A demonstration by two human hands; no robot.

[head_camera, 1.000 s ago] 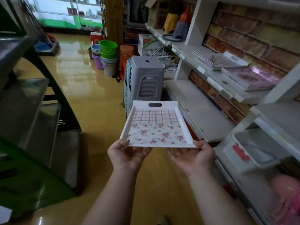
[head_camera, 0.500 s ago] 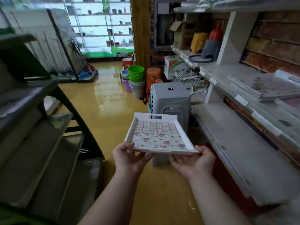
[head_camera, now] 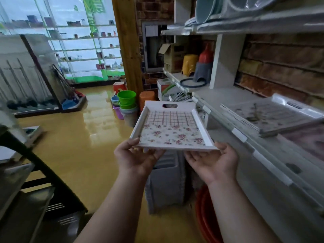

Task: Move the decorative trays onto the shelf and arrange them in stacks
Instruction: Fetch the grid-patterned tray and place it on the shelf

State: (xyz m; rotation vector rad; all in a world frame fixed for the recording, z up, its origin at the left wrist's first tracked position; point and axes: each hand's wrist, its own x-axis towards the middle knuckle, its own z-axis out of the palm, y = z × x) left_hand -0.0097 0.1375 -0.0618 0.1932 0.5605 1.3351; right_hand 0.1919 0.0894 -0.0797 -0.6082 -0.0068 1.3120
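I hold a white decorative tray (head_camera: 172,127) level in front of me; it has a red grid pattern, pink flowers and a handle slot at its far end. My left hand (head_camera: 135,157) grips its near left corner, thumb on the rim. My right hand (head_camera: 213,161) supports the near right corner from below, thumb on the edge. To the right, a stack of similar trays (head_camera: 270,115) lies on the white shelf (head_camera: 245,135), and a pinkish tray (head_camera: 308,141) lies nearer me.
A grey plastic stool (head_camera: 165,183) stands on the yellow floor under the tray. Stacked green and coloured buckets (head_camera: 126,102) stand further off, red basins (head_camera: 206,218) at the lower right. A dark rack (head_camera: 26,190) stands on the left. Basins (head_camera: 228,7) fill the upper shelf.
The tray and both hands have risen, roughly level with the middle shelf. The view has tilted upward, showing the upper shelf and the glass front.
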